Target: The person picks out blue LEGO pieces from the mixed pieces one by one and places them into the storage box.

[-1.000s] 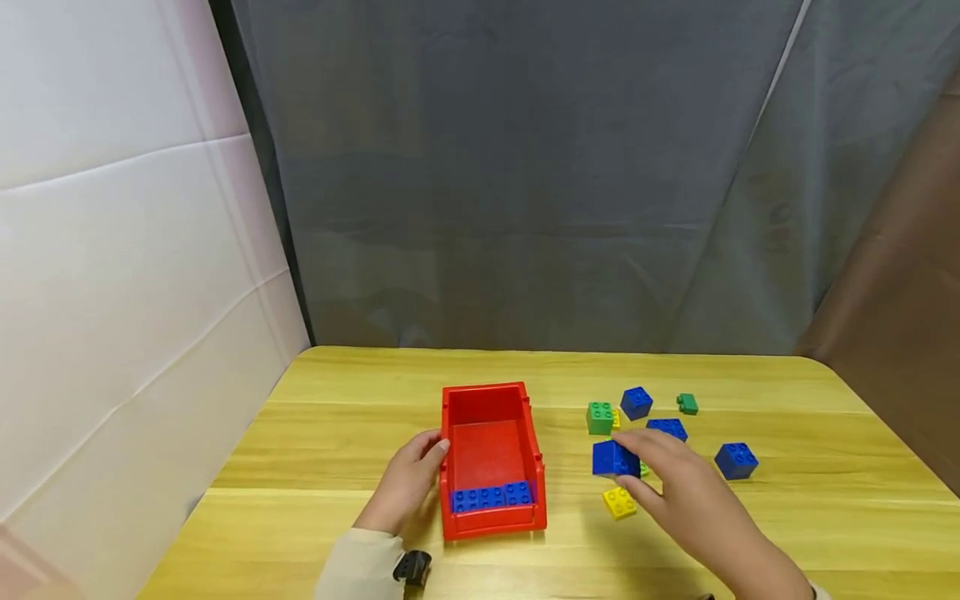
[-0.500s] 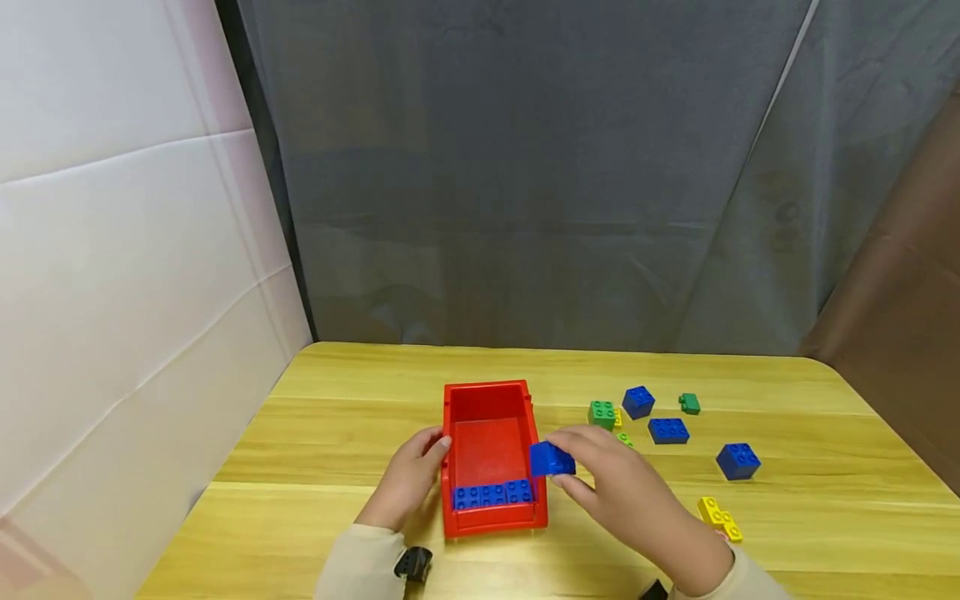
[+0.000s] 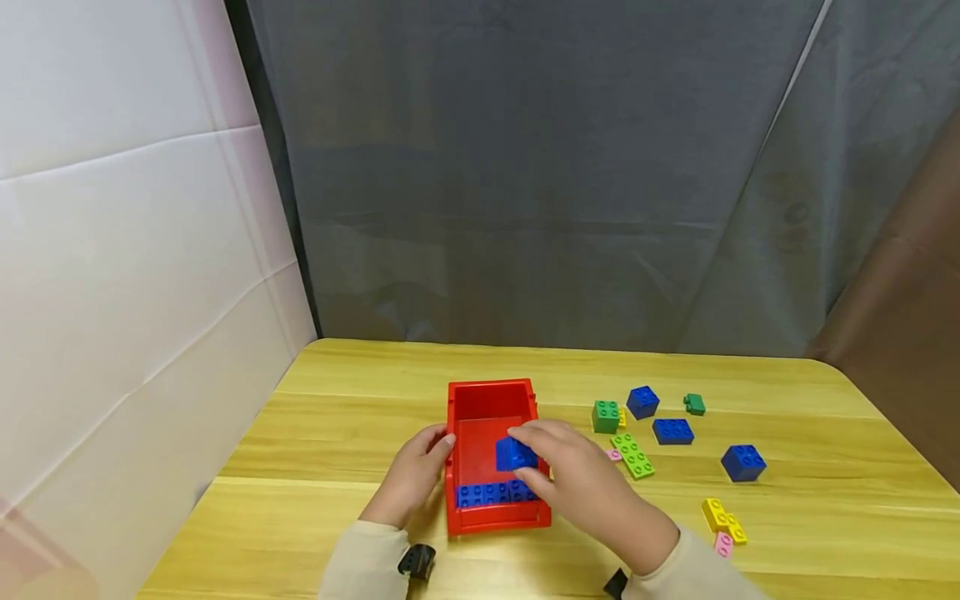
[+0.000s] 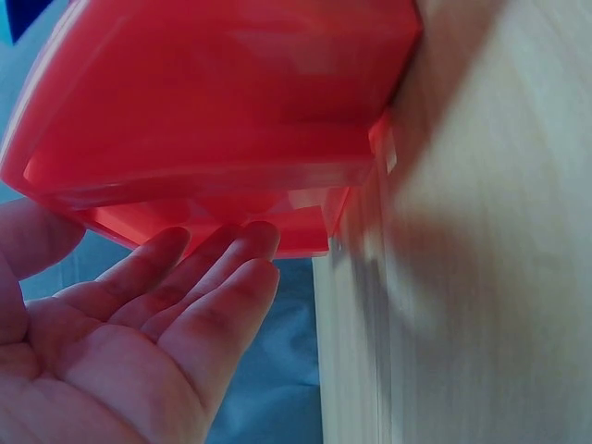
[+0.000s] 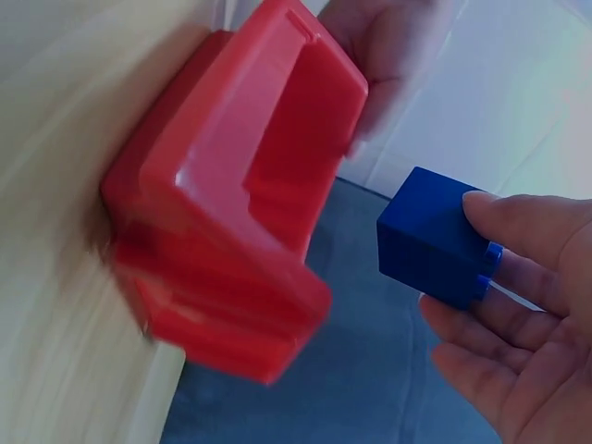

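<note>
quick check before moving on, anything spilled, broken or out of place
Nothing stands out. The red bin sits upright, with blue bricks in a row at its near end; the right hand holds another blue brick above it. Loose bricks lie scattered to the right, none visibly broken.

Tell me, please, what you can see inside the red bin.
Blue blocks line the near end of the red bin; anything inside behind the right hand and held block is hidden.

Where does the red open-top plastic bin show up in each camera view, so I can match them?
Head: the red open-top plastic bin is at lower centre.
Left wrist: the bin fills the upper left, cut off at the top.
Right wrist: the bin is left of centre.
Shared landmark: the left hand, beside it in all three.
</note>
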The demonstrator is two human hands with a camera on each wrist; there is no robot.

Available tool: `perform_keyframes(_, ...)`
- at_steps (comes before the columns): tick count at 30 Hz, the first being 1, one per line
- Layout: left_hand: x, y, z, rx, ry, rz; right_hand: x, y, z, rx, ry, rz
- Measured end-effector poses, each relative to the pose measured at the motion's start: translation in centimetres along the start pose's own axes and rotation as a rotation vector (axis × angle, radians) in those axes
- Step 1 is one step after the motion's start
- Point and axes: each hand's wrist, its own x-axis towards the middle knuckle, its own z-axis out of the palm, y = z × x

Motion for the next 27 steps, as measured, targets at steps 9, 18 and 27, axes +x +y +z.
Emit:
perform_keyframes(9, 0.0, 0.0, -0.1, -0.003, -0.003, -0.005, 1.8, -1.0, 1.9, -0.028, -0.081, 0.006)
perform_keyframes(18, 0.0, 0.1, 0.1, 0.003, -0.007, 0.005, 2.4, -0.8, 3.0, -0.03, -0.077, 0.006)
perform_keyframes(27, 0.0, 0.1, 0.0, 0.011, -0.005, 0.001, 3.1, -0.8, 4.0, -0.033, -0.103, 0.022)
